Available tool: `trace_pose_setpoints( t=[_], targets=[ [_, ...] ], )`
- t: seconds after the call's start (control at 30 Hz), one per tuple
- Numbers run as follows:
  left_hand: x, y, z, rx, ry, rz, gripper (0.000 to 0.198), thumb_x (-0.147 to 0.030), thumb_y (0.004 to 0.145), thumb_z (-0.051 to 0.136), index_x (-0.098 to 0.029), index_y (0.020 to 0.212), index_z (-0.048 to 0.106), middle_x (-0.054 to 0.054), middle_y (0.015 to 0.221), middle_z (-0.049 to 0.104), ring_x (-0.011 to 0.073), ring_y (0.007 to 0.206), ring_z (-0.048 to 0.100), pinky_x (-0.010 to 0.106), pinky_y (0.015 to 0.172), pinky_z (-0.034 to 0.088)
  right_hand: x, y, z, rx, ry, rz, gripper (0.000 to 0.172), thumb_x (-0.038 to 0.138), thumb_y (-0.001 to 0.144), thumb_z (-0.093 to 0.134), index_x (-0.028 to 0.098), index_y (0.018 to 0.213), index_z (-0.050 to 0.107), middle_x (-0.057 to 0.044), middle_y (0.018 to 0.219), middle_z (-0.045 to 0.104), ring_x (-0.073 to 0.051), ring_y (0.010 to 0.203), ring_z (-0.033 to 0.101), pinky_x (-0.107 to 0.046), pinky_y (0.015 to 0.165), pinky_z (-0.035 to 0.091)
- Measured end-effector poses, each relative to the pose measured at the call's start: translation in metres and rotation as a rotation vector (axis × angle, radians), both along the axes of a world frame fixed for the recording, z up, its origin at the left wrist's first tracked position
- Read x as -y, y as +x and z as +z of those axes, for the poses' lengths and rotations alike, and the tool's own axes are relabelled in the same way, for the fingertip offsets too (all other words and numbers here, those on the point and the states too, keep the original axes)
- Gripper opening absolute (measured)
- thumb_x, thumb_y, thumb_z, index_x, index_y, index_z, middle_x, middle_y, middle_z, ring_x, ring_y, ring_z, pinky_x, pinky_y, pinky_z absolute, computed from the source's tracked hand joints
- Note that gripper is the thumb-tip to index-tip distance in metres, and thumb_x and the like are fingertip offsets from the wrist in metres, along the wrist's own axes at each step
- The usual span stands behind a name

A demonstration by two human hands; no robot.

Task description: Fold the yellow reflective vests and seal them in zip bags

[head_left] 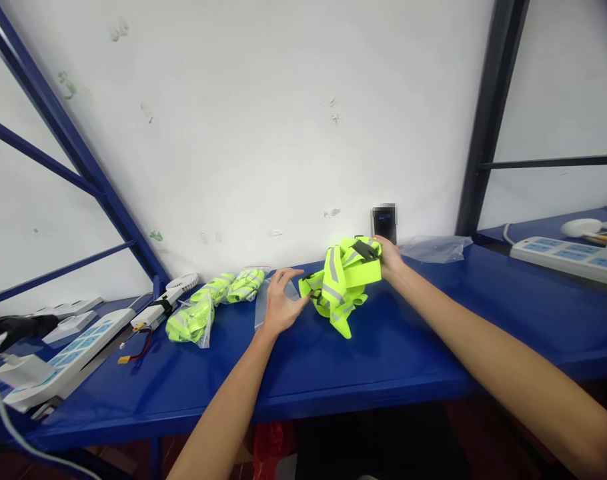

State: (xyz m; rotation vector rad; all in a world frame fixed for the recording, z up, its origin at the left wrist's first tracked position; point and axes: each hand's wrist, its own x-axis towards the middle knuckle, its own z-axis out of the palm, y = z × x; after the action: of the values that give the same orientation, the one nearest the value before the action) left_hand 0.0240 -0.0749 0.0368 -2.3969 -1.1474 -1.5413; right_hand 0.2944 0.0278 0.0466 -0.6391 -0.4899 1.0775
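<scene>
A neon yellow reflective vest [341, 283] lies bunched on the blue table [363, 360] near the wall. My right hand [389, 259] grips its upper right end by a black strap. My left hand [281, 303] hovers with fingers spread over an empty clear plastic bag [263, 303], its fingertips almost touching the vest's left edge. Left of the bag lie bagged folded vests [191, 320] and another one [244, 285].
A white handheld fan [166, 301] and a white power strip [58, 360] sit at the left, with a red and black wire [136, 350]. A small black device [384, 222] leans on the wall. Crumpled clear plastic [436, 249] and another power strip [566, 260] lie at the right.
</scene>
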Motion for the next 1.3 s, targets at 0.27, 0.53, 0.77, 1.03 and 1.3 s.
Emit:
trace_pose_setpoints(
  t=[0.27,0.53,0.77,1.03,1.3],
  targets=[
    [0.022,0.016,0.021,0.054,0.198,-0.001,0.022,-0.027,0.088,0.051,-0.020,0.107,0.059,0.007,0.101,0.063,0.0221,0.098,0.059,0.037,0.089,0.047,0.017,-0.020,0.008,0.040,0.016,-0.044,0.016,0.018,0.069,0.063,0.021,0.081,0.053,0.007,0.061,0.057,-0.011,0.054,0.057,-0.021,0.050,0.046],
    [0.006,0.041,0.063,-0.185,-0.345,-0.080,0.052,-0.050,0.090,0.051,-0.023,0.134,0.047,0.010,0.122,0.058,0.0218,0.099,0.061,0.036,0.087,0.048,0.049,-0.050,0.025,0.268,0.260,0.126,0.033,0.042,0.070,0.072,0.024,0.088,0.051,0.007,0.062,0.057,-0.010,0.049,0.051,-0.020,0.045,0.038],
    [0.026,0.042,0.089,-0.385,-0.344,0.111,0.031,-0.048,0.082,0.059,-0.018,0.079,0.065,0.004,0.075,0.060,0.0194,0.068,0.055,0.031,0.062,0.039,0.060,-0.033,0.037,0.718,0.407,0.021,0.031,0.046,0.079,0.066,0.025,0.092,0.046,0.007,0.063,0.055,-0.010,0.050,0.045,-0.021,0.049,0.033],
    [0.052,0.024,0.126,-0.154,-0.334,-0.234,0.022,-0.039,0.084,0.062,-0.019,0.093,0.065,0.006,0.103,0.064,0.0228,0.097,0.059,0.034,0.083,0.047,0.062,-0.016,0.046,1.142,0.390,-0.193,0.039,0.047,0.087,0.055,0.019,0.061,0.046,0.005,0.052,0.037,-0.010,0.050,0.034,-0.025,0.051,0.026],
    [0.050,0.014,0.144,0.112,-0.408,-0.489,0.027,-0.045,0.082,0.068,-0.020,0.093,0.064,0.002,0.085,0.063,0.0177,0.075,0.063,0.028,0.068,0.051,0.085,0.000,0.100,0.553,0.430,0.268,0.033,0.051,0.083,0.060,0.018,0.080,0.067,-0.007,0.089,0.067,-0.022,0.090,0.061,-0.031,0.072,0.048]
  ],
)
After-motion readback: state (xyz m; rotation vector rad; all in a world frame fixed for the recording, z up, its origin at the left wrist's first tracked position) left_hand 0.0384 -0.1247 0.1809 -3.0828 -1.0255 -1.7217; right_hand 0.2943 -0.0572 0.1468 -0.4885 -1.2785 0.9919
